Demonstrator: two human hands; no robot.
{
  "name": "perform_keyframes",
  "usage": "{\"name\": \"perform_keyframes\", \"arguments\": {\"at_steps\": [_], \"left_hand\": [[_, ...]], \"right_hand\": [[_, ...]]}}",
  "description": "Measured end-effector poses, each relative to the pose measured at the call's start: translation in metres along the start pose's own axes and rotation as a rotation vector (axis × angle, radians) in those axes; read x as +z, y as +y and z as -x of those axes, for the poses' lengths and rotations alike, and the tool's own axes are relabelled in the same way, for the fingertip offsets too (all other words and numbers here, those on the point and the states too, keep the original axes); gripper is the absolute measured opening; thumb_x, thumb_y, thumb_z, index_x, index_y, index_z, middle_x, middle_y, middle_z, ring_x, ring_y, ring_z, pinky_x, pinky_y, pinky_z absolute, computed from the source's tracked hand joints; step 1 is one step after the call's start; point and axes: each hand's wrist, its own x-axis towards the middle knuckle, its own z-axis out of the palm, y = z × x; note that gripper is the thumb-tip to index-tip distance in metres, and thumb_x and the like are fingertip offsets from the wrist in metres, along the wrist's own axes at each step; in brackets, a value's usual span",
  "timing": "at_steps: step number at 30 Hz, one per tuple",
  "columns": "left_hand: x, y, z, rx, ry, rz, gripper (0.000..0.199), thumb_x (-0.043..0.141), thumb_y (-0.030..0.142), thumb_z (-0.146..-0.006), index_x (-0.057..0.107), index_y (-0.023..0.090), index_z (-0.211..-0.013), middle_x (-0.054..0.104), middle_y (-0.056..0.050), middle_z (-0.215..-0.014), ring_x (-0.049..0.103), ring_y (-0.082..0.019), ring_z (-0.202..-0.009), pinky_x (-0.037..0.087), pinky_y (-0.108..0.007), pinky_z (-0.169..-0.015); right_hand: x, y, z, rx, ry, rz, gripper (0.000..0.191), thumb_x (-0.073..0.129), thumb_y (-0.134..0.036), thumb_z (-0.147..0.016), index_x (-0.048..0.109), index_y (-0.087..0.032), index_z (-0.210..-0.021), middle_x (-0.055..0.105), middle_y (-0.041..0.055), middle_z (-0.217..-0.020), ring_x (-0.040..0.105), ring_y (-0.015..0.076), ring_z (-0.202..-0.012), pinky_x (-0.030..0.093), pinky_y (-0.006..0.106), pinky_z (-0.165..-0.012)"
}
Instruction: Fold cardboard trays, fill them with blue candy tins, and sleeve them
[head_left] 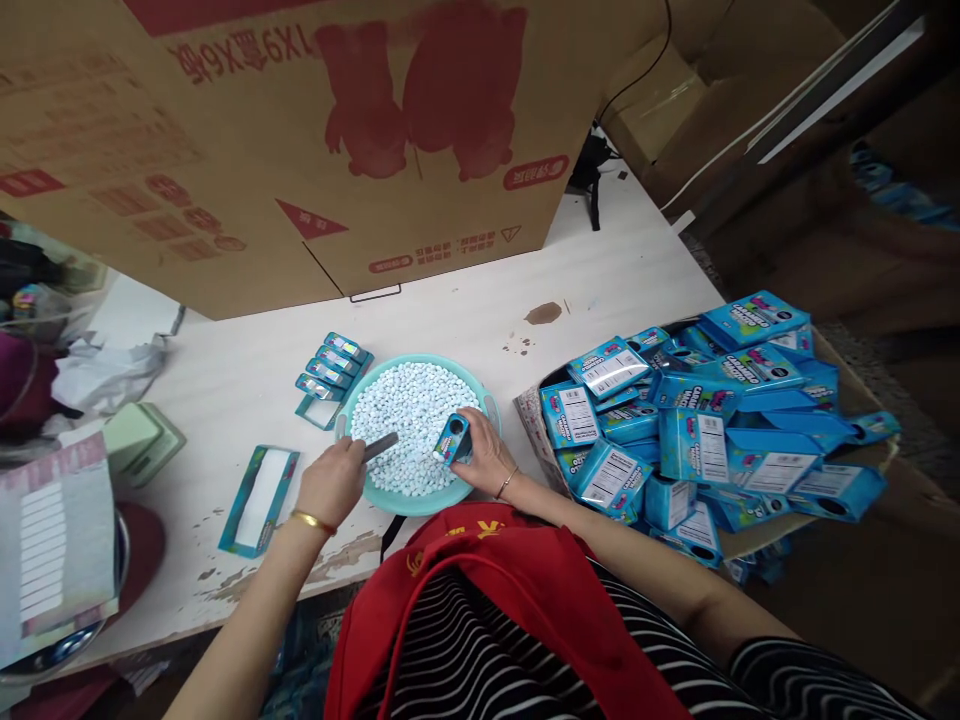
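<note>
A dark, narrow tool [382, 446] is gripped in the closed fingers of the left hand [330, 487], and a small blue box [453, 438] is pinched between the thumb and fingers of the right hand [486, 455]. Both are held above the pale pellets [405, 400] heaped in the teal basin [418, 506], the box toward the basin's right side and the tool near its middle, its end pointed toward the box. For good handling, the box is best kept over the basin, so that any stray pellets are caught there rather than scattered on the surface [480, 310]. The box should be held firmly but without squeezing, since its walls look like thin card and would probably be dented by a hard grip. The tool is best moved in short, level strokes, with the wrist kept loose and the box's near edges not knocked. As for what is concealed, the tool's handle is covered by the left fist, and it cannot be told whether its far end is dipped into the pellets or held just above them. The box's far end is covered by the right hand, its contents cannot be seen, and its print is too small to be read. The lower layers in the carton [531, 430] at the right are hidden under the blue packs [694, 445] piled on top.
</note>
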Motion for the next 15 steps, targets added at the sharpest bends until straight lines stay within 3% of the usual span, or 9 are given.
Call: {"name": "perform_keyframes", "arguments": {"at_steps": [3, 5, 7, 11, 15], "left_hand": [[0.064, -0.006, -0.021, -0.025, -0.07, 0.158, 0.012, 0.043, 0.01, -0.084, 0.054, 0.015, -0.086, 0.058, -0.012, -0.095, 0.059, -0.024, -0.088, 0.046, -0.035, -0.074], [0.096, 0.009, -0.041, -0.016, -0.042, 0.228, 0.013, 0.043, 0.01, -0.084, 0.054, 0.015, -0.089, 0.058, -0.012, -0.099, 0.058, -0.022, -0.093, 0.045, -0.035, -0.08], [0.116, 0.031, -0.061, -0.005, 0.012, 0.292, 0.015, 0.042, 0.01, -0.086, 0.053, 0.015, -0.093, 0.058, -0.013, -0.104, 0.056, -0.022, -0.098, 0.045, -0.035, -0.086], [0.129, 0.053, -0.085, 0.032, 0.112, 0.445, 0.019, 0.042, 0.011, -0.086, 0.052, 0.013, -0.102, 0.057, -0.015, -0.11, 0.055, -0.023, -0.105, 0.044, -0.036, -0.092], [0.12, 0.039, -0.074, 0.116, 0.179, 0.574, 0.024, 0.045, 0.017, -0.086, 0.05, 0.015, -0.11, 0.059, -0.011, -0.107, 0.058, -0.019, -0.097, 0.047, -0.033, -0.089]], "right_hand": [[-0.006, 0.001, 0.003, 0.061, 0.022, -0.022, 0.078, 0.066, -0.021, -0.066, 0.029, -0.017, -0.135, 0.043, 0.0159, -0.131, 0.041, 0.0292, -0.125, 0.038, 0.049, -0.106], [-0.01, 0.001, 0.005, 0.076, 0.026, -0.027, 0.078, 0.067, -0.023, -0.068, 0.028, -0.018, -0.135, 0.043, 0.0154, -0.131, 0.042, 0.0286, -0.125, 0.039, 0.049, -0.105], [-0.012, 0.0, 0.007, 0.076, 0.021, -0.028, 0.077, 0.068, -0.025, -0.069, 0.028, -0.018, -0.135, 0.043, 0.015, -0.131, 0.043, 0.0283, -0.124, 0.04, 0.048, -0.105], [-0.011, 0.001, 0.013, 0.076, 0.008, -0.028, 0.078, 0.069, -0.027, -0.07, 0.028, -0.018, -0.135, 0.044, 0.0145, -0.129, 0.045, 0.0274, -0.122, 0.041, 0.047, -0.104], [-0.009, 0.001, 0.014, 0.08, 0.001, -0.018, 0.076, 0.068, -0.027, -0.07, 0.029, -0.018, -0.134, 0.045, 0.015, -0.129, 0.045, 0.028, -0.122, 0.041, 0.048, -0.104]]}}
